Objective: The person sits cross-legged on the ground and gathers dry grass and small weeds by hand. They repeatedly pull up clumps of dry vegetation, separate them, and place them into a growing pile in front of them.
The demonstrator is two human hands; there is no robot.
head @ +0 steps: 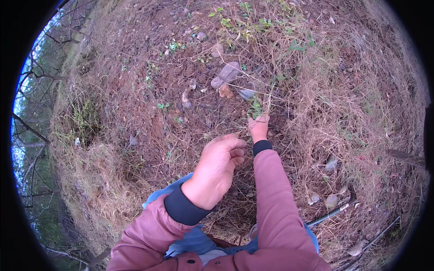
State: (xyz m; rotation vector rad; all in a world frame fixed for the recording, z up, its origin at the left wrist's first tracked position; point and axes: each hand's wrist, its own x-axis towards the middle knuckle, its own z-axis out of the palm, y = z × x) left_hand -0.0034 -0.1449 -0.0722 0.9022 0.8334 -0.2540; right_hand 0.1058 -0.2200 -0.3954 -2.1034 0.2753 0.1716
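Observation:
My right hand (259,126) reaches down to the ground, its fingers closed around thin grass stems (270,101) that stick up past it. Green leaves (256,107) lie just beyond its fingertips. Nearer to me and to the left, my left hand (222,157) is raised with its fingers curled inward; its palm side is partly hidden, so whether it holds anything does not show. Ahead of both hands a long grey stone (226,74) rests on the soil, with a small orange-brown stone (225,91) and a blue-grey stone (246,94) against its near side.
Dry grass (325,118) covers the slope on the right, and a dry heap (105,183) lies at left. Beside my leg at lower right is a green-handled tool (330,215), its dark head partly hidden. Bare branches (32,130) rise along the left edge. Leafy weeds (247,25) grow at the top.

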